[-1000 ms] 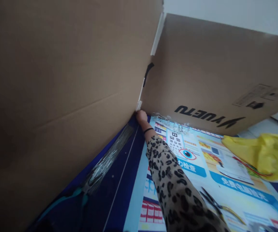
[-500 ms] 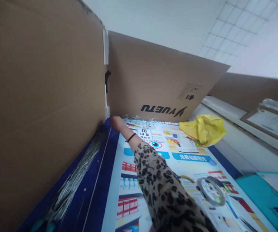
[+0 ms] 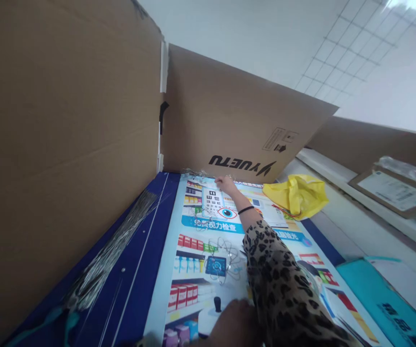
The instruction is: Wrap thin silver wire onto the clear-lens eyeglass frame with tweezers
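My right hand, in a leopard-print sleeve, reaches to the back of the poster-covered table. Its fingers look pinched together beside a heap of thin bent wire pieces; what they hold is too small to make out. My left hand is a dark, blurred shape at the bottom edge, its fingers hidden. Between the hands lies a looped wire shape, with fainter wire loops beyond it. A bundle of straight silver wires lies along the left side. Near its close end sits a teal-handled hand tool.
A tall cardboard panel walls the left, and a printed cardboard panel closes the back. At the right are a crumpled yellow bag, a teal box and a labelled parcel on a ledge.
My right hand has moved right from the back left corner to the bent wire pieces. My left hand has come further into view at the bottom. The sleeve now covers the tape roll.
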### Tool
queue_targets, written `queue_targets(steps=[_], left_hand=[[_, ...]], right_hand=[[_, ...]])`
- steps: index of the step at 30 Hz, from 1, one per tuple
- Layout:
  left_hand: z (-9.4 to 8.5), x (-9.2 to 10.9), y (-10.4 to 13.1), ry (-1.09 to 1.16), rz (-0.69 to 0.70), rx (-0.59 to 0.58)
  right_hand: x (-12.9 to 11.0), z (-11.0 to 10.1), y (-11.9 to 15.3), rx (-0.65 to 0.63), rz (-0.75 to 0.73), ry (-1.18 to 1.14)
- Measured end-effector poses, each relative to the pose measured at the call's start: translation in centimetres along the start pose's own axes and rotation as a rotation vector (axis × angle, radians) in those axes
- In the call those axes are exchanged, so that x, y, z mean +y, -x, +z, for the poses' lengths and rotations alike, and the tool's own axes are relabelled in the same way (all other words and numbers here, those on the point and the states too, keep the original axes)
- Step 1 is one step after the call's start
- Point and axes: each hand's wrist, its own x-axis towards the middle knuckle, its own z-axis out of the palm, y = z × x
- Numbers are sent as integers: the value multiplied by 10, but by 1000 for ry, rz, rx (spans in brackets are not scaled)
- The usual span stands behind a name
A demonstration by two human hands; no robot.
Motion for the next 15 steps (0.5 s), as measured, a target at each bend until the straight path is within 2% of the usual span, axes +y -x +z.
queue_targets(steps=[8, 12, 15], left_hand=[[5, -4, 0, -40, 3, 83], [0, -2, -1, -172, 100, 52], [1, -3, -2, -199, 108, 65]], right_hand=[[21, -13, 5, 106, 123, -125], [36, -18, 15, 142, 185, -175], [51, -18, 23, 209, 261, -192]])
